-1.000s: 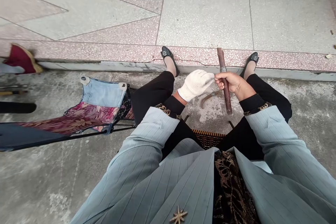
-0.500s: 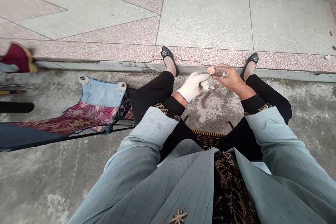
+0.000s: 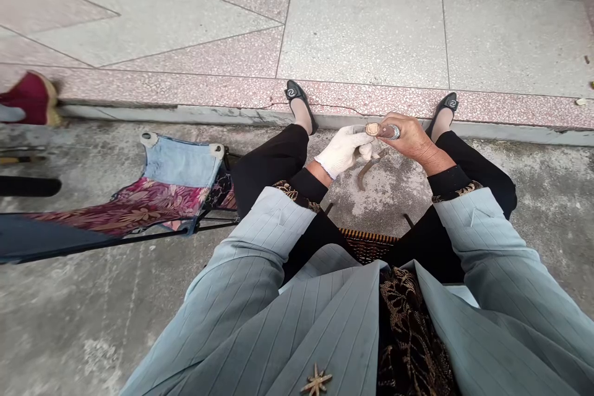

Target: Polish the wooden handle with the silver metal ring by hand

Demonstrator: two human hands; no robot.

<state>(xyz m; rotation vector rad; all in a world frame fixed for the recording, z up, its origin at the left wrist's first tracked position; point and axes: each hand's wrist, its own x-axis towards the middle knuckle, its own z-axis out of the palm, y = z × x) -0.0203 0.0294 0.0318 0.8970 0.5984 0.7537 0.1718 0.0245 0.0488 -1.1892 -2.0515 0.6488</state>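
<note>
My right hand [image 3: 409, 139] is bare and closed round a wooden-handled tool [image 3: 384, 130]. The tool has a pale cut end facing up and a band of silvery metal or wire round it. My left hand [image 3: 344, 150] wears a white knitted glove. Its fingers are bent together right beside the handle's pale end; what they grip, if anything, is hidden. Below the hands shows a brown curved piece [image 3: 365, 174], like a sickle blade. Whether it joins the handle or lies on the ground I cannot tell.
My black shoes [image 3: 297, 96] rest at the edge of a tiled step [image 3: 362, 37]. Rough concrete [image 3: 162, 322] lies beneath. On the left stands a folding chair with patterned cloth [image 3: 171, 195]. Beyond it is another person's red shoe [image 3: 32, 99]. A woven seat edge [image 3: 369, 244] shows below me.
My hands and the tool are held almost still. The view has shifted very slightly, and the red shoe at the left has moved a little.
</note>
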